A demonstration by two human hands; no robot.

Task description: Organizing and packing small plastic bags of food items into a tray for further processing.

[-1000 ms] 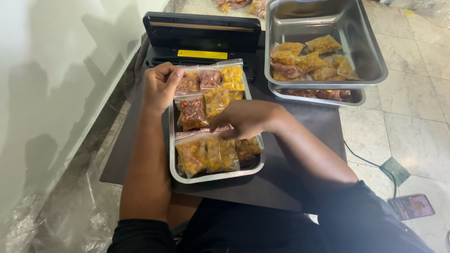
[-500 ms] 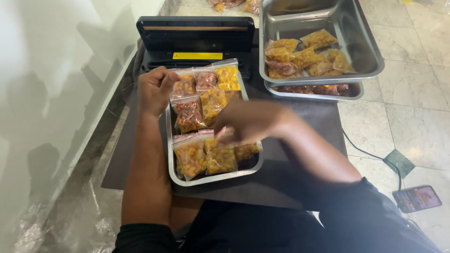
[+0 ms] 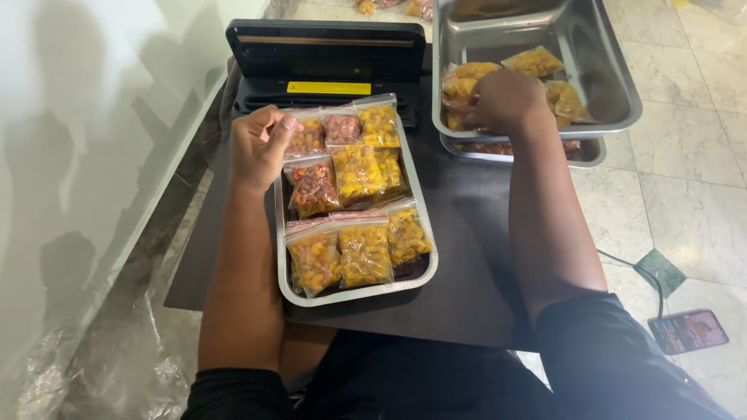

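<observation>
- Left hand [image 3: 261, 148]: loosely curled, fingers bent in and thumb tucked against them, resting at the near tray's 10 o'clock corner; fingertips touch the top edge of a small bag of reddish-orange snack [image 3: 306, 136]. Whether it actually pinches that bag cannot be told.
- Right hand [image 3: 504, 99]: knuckles up, fingers folded down into the far tray, closed over the bags there; the fingertips are hidden under the hand, so which bag it grips cannot be told.
- Near tray [image 3: 354, 294]: steel, rectangular, on the dark desk [image 3: 467, 257] directly in front of the person, packed with sealed clear bags of yellow and reddish snack in three rows. It lies between the two forearms, at 5 o'clock from the left hand.
- Bags in near tray: a front row of three yellow ones [image 3: 364, 250]; a middle row with a reddish bag [image 3: 313, 189] and a yellow one [image 3: 358, 171].
- Far tray [image 3: 615, 93]: steel, deeper, stacked on a second tray, at 2 o'clock from the near tray; holds loose yellow bags [image 3: 533, 61] around the right hand.
- Vacuum sealer [image 3: 327, 58]: black, lid raised, at 12 o'clock, touching the near tray's far end.
- Phone [image 3: 689, 330]: lying on the tiled floor at 4 o'clock, well apart from the desk.
</observation>
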